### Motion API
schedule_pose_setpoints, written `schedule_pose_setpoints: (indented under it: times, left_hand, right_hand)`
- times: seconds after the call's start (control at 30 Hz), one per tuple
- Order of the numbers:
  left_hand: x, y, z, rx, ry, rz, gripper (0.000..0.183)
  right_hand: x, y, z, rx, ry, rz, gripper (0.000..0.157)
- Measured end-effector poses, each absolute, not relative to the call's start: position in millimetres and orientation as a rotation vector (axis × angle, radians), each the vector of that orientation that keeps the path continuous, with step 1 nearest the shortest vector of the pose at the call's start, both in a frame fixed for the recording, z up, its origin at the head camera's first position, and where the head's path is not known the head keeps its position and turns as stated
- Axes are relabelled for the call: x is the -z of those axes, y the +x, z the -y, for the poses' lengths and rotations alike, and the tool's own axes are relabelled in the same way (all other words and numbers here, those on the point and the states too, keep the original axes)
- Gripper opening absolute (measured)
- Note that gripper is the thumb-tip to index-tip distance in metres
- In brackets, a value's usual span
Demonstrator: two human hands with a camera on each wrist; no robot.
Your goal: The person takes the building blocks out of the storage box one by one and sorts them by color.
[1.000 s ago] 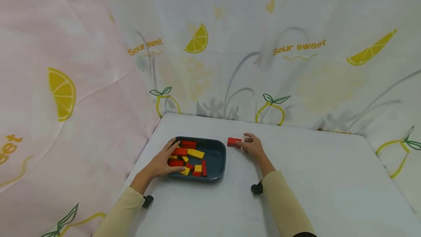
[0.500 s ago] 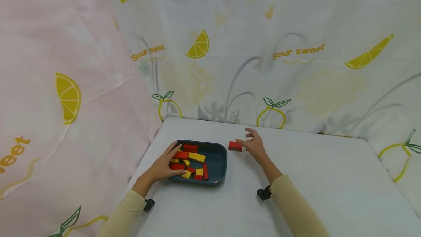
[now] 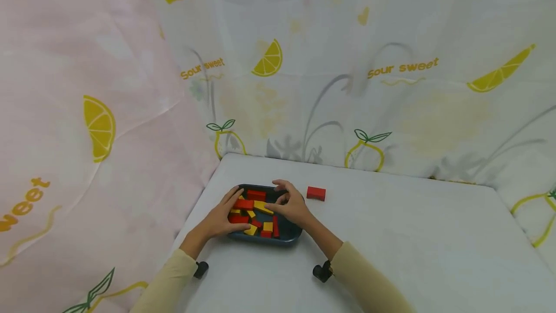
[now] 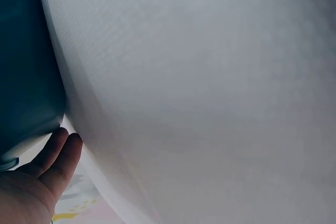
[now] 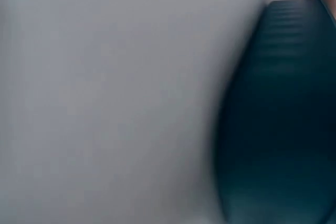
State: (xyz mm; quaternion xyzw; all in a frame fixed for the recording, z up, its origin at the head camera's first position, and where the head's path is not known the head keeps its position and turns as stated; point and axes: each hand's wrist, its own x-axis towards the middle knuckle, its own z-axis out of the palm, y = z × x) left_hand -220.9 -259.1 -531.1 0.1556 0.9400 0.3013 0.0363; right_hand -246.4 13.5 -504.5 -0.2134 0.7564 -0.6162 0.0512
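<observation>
The right hand (image 3: 293, 206) was over the tray (image 3: 278, 242), thumb and fingers parted by the yellow block (image 3: 260, 206): a rushed pinch could have jolted its red neighbour (image 3: 245, 205)! The left hand (image 3: 218, 219), fingers spread, touched the tray. Yellow looked long, bright. Right of the right hand, a spare red block (image 3: 316, 193) lay on the desk (image 3: 391, 235).

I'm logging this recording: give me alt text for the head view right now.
A person's left hand spreads over the left end of a dark blue tray of red and yellow blocks, while the right hand is over its right side. One red block lies outside, right of the tray, on a white table.
</observation>
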Motion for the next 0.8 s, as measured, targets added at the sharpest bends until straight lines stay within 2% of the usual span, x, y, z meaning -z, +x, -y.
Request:
schedule_pose_setpoints:
  times: [0.23,0.57,0.8]
  left_hand:
    - [531.9,-222.7,258.7,-0.935,0.492,-2.904,0.108]
    - [528.2,-221.5,259.2,-0.919,0.531,-2.931,0.105]
    - [531.3,-220.3,258.0,-0.933,0.539,-2.905,0.105]
  right_hand:
    - [515.8,-245.4,24.4,1.798,-0.748,-2.379,0.055]
    - [530.4,-249.4,44.1,1.557,-0.773,-2.508,0.06]
    - [533.9,-253.7,51.6,1.284,-0.727,-2.603,0.058]
